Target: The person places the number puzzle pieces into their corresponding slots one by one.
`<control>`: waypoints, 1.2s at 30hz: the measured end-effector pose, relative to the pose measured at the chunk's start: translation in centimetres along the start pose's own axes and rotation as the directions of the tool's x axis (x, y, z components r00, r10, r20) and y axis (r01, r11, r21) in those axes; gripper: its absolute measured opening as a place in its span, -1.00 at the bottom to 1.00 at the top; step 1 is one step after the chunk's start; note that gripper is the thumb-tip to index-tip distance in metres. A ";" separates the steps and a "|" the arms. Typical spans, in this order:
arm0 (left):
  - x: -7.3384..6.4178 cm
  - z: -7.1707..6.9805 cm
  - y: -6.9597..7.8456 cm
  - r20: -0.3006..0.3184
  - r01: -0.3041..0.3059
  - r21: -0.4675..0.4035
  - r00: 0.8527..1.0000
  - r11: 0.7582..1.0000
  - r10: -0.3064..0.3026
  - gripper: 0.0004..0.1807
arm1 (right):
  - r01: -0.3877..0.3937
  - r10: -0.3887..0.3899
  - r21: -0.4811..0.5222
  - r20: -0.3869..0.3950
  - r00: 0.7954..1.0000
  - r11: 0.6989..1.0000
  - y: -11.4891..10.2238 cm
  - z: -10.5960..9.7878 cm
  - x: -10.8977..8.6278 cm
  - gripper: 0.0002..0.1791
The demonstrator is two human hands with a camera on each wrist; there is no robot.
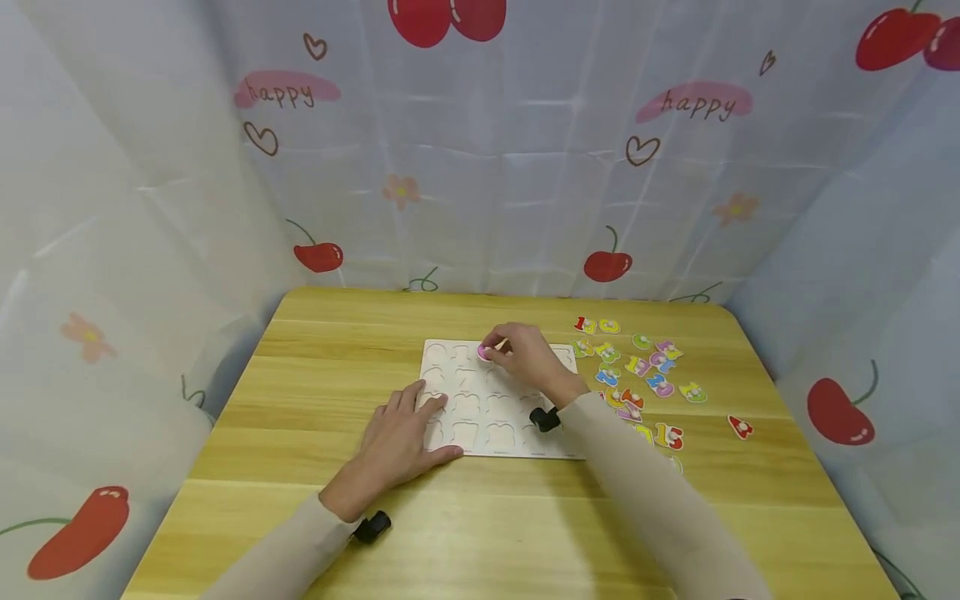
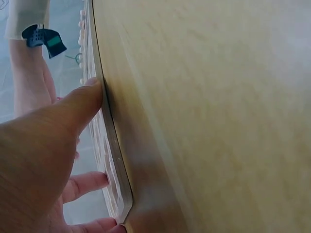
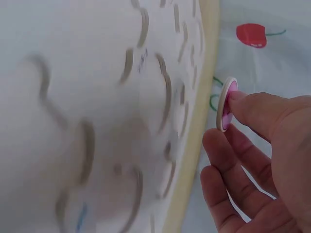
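A white puzzle board (image 1: 482, 407) with recessed outlines lies on the table. My right hand (image 1: 529, 358) pinches a small pink puzzle piece (image 1: 483, 353) over the board's far part. In the right wrist view, the pink piece stands on edge between thumb and fingers, apart from the board surface; its printed figure cannot be read. My left hand (image 1: 395, 433) rests at the board's near left corner, fingers spread. In the left wrist view its thumb (image 2: 82, 104) touches the board's side edge, while other fingertips lie on the board.
Several colourful number pieces (image 1: 660, 385) are scattered right of the board, some partly behind the right sleeve. One red piece (image 1: 740, 427) lies apart, farther right. The wooden table (image 1: 322, 367) borders a curtain (image 1: 510, 208) with cherry prints at the back and sides.
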State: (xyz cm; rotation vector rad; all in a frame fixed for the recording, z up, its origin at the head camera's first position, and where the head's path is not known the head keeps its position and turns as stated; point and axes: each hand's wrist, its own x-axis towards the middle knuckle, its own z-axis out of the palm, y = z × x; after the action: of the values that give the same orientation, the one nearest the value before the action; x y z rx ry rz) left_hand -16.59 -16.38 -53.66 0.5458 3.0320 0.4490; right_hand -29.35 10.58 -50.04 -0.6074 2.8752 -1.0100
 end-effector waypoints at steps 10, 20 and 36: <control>-0.5 -0.1 -0.1 -0.001 0.000 0.021 1.000 1.000 0.000 0.02 | 0.015 -0.018 0.048 0.051 0.999 0.999 -2.9 4.6 2.9 -0.87; -0.7 0.0 -0.2 -0.002 -0.007 0.032 1.000 0.999 0.007 0.02 | 0.031 -0.029 -0.023 0.068 0.997 0.999 -4.7 7.1 4.7 -0.84; -0.1 -0.3 -0.1 -0.002 -0.012 0.036 1.000 0.999 0.012 0.03 | 0.152 -0.133 -0.159 0.122 0.984 0.975 -3.7 7.6 7.4 -0.85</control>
State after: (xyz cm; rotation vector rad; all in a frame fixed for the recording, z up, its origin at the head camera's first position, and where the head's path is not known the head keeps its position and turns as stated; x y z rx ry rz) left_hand -16.57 -16.53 -53.43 0.5655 3.0466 0.3959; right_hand -33.63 0.66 -53.06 -0.8635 2.8710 -0.7245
